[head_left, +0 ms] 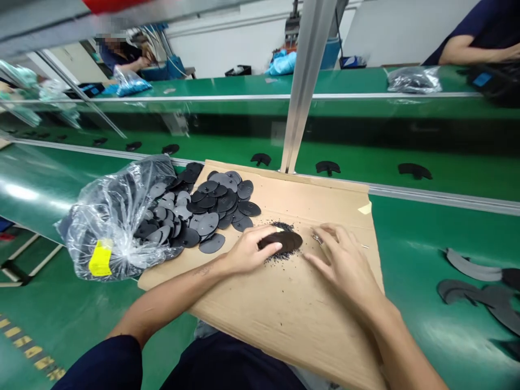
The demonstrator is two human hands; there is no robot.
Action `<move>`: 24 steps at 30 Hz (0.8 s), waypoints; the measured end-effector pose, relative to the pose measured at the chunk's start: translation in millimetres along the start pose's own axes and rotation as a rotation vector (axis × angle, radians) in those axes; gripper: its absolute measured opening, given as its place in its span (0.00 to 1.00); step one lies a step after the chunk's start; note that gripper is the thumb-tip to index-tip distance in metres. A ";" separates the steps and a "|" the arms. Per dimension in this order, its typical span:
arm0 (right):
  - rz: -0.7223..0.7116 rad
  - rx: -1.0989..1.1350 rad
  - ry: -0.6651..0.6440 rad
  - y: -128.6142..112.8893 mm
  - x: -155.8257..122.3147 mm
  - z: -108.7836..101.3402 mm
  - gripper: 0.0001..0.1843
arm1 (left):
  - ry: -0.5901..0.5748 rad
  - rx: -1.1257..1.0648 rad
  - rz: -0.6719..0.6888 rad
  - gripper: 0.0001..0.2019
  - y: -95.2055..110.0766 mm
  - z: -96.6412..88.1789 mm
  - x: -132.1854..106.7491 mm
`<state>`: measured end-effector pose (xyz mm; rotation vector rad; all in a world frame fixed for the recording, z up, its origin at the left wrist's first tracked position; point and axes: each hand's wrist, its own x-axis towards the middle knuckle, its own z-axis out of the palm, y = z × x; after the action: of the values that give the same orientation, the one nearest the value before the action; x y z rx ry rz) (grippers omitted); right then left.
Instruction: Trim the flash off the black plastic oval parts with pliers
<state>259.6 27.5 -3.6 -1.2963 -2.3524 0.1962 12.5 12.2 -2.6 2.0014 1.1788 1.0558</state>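
My left hand presses a dark oval rubber piece flat on a sheet of brown cardboard, fingers wrapped over its left end. Small black crumbs lie scattered around that piece. My right hand rests just right of it, fingers curled around a small metal tool whose tip shows near the piece. A heap of the same dark oval pieces spills from a clear plastic bag onto the cardboard's left part.
The cardboard lies on a green bench by a green conveyor belt carrying single dark pieces. A metal post rises behind the cardboard. Grey curved offcuts lie at right. Other people work across the belt.
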 end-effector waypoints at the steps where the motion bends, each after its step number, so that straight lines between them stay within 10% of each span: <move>1: -0.046 0.104 0.020 -4.0 1.0 -0.6 0.24 | -0.028 -0.005 0.034 0.11 1.2 1.6 0.0; 9: -0.291 0.309 0.166 -21.7 0.3 0.1 0.09 | -0.223 -0.091 0.090 0.28 8.1 -5.9 9.8; 16: -0.363 0.230 0.262 -15.1 4.2 2.5 0.11 | -0.664 0.133 0.104 0.10 16.1 -43.5 51.3; 20: -0.272 0.199 0.318 -12.1 4.4 3.4 0.07 | -0.544 0.429 0.230 0.10 2.1 -83.0 88.7; 24: -0.221 0.183 0.307 -9.4 0.8 1.7 0.09 | -0.232 0.760 -0.079 0.09 -40.2 -128.2 142.5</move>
<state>251.2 23.2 -1.8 -0.9018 -2.1375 0.1285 -71.9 168.3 80.1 2.5098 1.6687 0.3202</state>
